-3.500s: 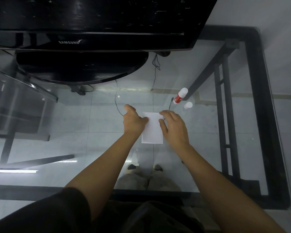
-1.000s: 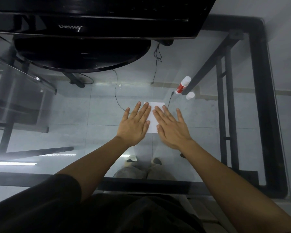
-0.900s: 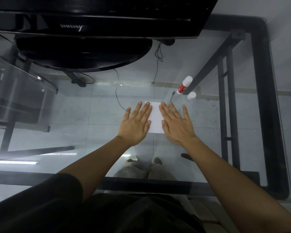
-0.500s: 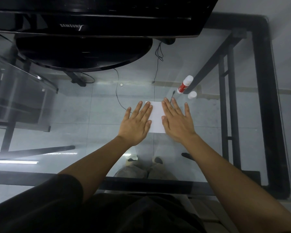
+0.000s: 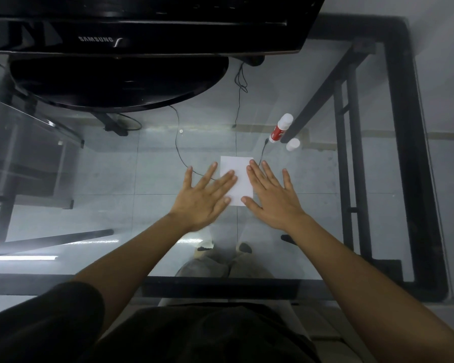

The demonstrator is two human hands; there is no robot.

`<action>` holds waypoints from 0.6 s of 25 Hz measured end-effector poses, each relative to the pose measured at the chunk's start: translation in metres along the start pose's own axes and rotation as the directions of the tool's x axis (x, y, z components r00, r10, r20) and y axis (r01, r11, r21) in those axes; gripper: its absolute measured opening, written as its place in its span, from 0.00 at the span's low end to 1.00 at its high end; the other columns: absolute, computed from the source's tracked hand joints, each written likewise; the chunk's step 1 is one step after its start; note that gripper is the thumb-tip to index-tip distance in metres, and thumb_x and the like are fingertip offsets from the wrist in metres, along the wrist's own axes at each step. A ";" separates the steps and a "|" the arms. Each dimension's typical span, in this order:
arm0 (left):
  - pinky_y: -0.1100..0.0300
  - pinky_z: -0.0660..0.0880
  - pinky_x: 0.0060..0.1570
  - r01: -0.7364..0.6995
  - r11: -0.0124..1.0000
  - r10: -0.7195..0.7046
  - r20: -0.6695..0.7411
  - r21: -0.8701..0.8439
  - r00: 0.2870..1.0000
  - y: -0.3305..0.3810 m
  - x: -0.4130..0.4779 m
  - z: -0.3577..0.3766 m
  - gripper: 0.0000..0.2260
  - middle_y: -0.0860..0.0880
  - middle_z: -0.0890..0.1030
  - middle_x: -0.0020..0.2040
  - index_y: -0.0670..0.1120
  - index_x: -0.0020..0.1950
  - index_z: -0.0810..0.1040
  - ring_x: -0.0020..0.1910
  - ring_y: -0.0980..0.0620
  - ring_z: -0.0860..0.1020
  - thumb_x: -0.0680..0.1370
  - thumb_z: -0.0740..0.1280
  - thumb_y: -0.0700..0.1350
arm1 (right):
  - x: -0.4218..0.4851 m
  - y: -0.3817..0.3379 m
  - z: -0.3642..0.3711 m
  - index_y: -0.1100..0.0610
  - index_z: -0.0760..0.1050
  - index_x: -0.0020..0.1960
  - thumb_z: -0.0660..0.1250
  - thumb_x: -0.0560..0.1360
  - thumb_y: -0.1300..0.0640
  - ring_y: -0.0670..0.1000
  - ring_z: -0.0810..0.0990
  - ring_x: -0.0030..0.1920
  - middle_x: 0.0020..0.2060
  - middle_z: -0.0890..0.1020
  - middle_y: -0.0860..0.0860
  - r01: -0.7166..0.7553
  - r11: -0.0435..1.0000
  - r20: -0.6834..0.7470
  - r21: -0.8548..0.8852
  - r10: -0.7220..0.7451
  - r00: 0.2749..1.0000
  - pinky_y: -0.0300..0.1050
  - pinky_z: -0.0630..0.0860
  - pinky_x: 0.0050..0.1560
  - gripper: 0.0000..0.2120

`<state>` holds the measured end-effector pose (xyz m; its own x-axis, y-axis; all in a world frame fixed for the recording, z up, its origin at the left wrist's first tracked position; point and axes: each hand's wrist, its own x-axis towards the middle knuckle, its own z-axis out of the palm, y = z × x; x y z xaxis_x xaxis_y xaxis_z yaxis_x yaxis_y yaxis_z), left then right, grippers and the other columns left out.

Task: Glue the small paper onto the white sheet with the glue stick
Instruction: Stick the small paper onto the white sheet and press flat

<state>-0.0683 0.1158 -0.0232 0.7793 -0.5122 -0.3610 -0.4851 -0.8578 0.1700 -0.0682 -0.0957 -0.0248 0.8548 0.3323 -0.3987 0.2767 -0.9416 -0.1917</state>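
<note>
A white sheet (image 5: 238,176) lies flat on the glass tabletop in the middle of the view. My left hand (image 5: 203,199) rests palm down with its fingers spread, fingertips overlapping the sheet's left edge. My right hand (image 5: 273,196) lies flat on the sheet's right edge, fingers apart. Neither hand holds anything. I cannot tell a separate small paper from the sheet. The red and white glue stick (image 5: 280,128) lies on the glass beyond the sheet to the right, with its white cap (image 5: 292,144) off beside it.
A black Samsung monitor (image 5: 142,30) on a round black base (image 5: 121,82) fills the far side of the table. The table's black frame (image 5: 414,153) runs along the right edge. Cables and floor tiles show through the glass.
My hands went from pinching the sheet to lying flat on it. Over the last second they have slid apart, left hand leftward and right hand rightward, uncovering more of the sheet.
</note>
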 end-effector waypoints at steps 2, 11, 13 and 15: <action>0.40 0.29 0.65 0.070 0.997 -0.070 -0.027 -0.009 0.997 -0.012 0.016 -0.011 0.26 0.57 0.38 0.74 0.56 0.73 0.34 0.71 0.50 0.30 0.76 0.31 0.60 | 0.001 0.000 -0.001 0.51 0.34 0.74 0.44 0.77 0.36 0.49 0.35 0.74 0.75 0.39 0.47 -0.001 1.000 0.004 -0.008 0.001 1.000 0.55 0.32 0.68 0.34; 0.38 0.29 0.64 -0.044 0.997 0.043 0.004 0.061 0.999 -0.009 0.016 -0.008 0.24 0.57 0.42 0.76 0.57 0.73 0.35 0.71 0.51 0.30 0.77 0.33 0.60 | 0.000 -0.003 -0.002 0.52 0.33 0.74 0.45 0.77 0.37 0.50 0.36 0.74 0.75 0.38 0.48 -0.006 1.000 0.021 0.012 0.006 1.000 0.56 0.34 0.69 0.35; 0.36 0.32 0.65 0.049 0.998 -0.049 -0.030 0.031 0.998 -0.016 0.029 -0.019 0.25 0.56 0.45 0.77 0.56 0.74 0.37 0.71 0.50 0.32 0.77 0.34 0.59 | 0.000 -0.003 -0.003 0.53 0.33 0.74 0.45 0.77 0.37 0.50 0.35 0.74 0.75 0.38 0.48 -0.009 1.000 0.024 0.006 0.009 1.000 0.57 0.34 0.70 0.35; 0.37 0.31 0.65 0.040 0.999 -0.039 -0.037 0.018 0.999 -0.012 0.026 -0.018 0.25 0.57 0.43 0.76 0.55 0.74 0.37 0.72 0.50 0.31 0.77 0.33 0.60 | 0.000 -0.004 -0.004 0.53 0.33 0.74 0.45 0.77 0.38 0.50 0.35 0.74 0.75 0.37 0.49 -0.014 1.000 0.024 0.008 0.014 1.000 0.57 0.35 0.70 0.35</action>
<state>-0.0352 0.1120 -0.0177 0.8120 -0.4793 -0.3331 -0.4604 -0.8767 0.1392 -0.0681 -0.0921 -0.0207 0.8477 0.3208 -0.4224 0.2615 -0.9457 -0.1933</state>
